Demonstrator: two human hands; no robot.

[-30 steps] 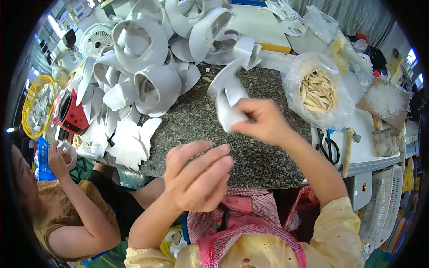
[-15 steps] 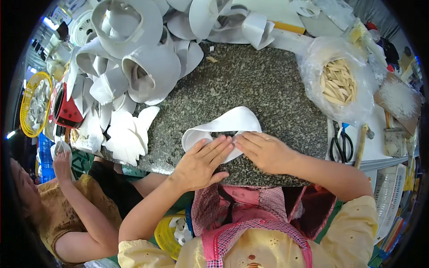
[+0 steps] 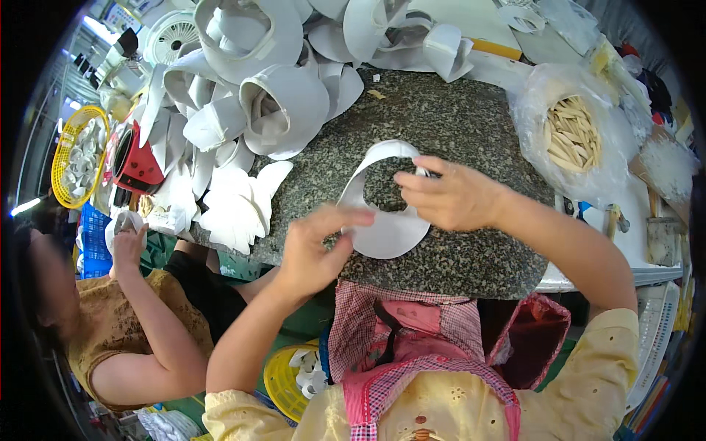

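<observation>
White ring-shaped piece (image 3: 388, 237), one: near middle of tabletop (image 3: 478, 261), broad part toward near edge. Pinched at left edge by left hand (image 3: 315, 246); grasped along right side by right hand (image 3: 457, 194). White curved pieces (image 3: 305, 94), heaped: far left. Flat white cutouts (image 3: 237, 212), overlapping: left. Clear plastic bag (image 3: 531, 136) of pale strips (image 3: 572, 134): far right.

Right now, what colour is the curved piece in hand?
The curved piece is white, best seen in the head view.

Bright Things All Around

At the left, a white fan (image 3: 170, 38), a yellow basket (image 3: 60, 167), a red tub (image 3: 148, 166) and, lower down, a blue basket (image 3: 95, 242). At the right, a clear bag (image 3: 535, 140) with tan strips (image 3: 572, 134) inside.
</observation>
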